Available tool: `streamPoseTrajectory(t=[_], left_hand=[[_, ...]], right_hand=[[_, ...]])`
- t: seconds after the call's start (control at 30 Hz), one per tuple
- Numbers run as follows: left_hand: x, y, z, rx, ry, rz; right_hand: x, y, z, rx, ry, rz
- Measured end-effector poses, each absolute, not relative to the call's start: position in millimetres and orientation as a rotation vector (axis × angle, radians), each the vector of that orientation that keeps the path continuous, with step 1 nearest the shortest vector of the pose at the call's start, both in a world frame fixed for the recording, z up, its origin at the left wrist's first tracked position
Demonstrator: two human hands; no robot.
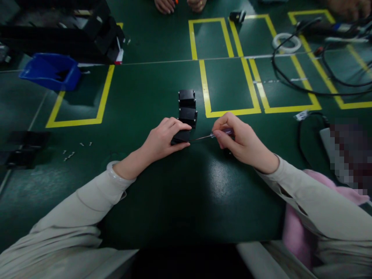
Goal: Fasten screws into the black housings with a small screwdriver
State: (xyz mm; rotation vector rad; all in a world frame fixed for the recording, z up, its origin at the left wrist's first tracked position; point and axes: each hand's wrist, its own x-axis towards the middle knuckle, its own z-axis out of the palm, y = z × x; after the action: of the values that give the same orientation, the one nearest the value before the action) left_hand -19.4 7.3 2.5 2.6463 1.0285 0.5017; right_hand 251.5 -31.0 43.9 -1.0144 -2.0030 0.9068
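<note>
My left hand (pixel 162 140) grips a small black box-shaped part (pixel 181 136) lying on the green table mat (pixel 162 193). My right hand (pixel 240 138) pinches a thin screwdriver (pixel 212 136) with a clear purple handle, its metal tip pointing left into the side of that part. Two more black parts (pixel 186 98) (pixel 188 115) stand in a row just beyond the held one.
A blue bin (pixel 49 71) and black fixtures (pixel 95 35) sit at the far left. Several small screws (pixel 69 154) lie left of my arm. Black cables (pixel 305 77) and a white tape ring (pixel 287 42) lie at the right. Another person's hands (pixel 180 4) show at the far edge.
</note>
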Motion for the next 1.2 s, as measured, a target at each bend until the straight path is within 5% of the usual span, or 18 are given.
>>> streamPoseTrajectory(t=[1.2], left_hand=[[-20, 8, 2, 2.648, 1.044, 0.508]], right_hand=[[248, -31, 35, -1.039, -1.946, 0.852]])
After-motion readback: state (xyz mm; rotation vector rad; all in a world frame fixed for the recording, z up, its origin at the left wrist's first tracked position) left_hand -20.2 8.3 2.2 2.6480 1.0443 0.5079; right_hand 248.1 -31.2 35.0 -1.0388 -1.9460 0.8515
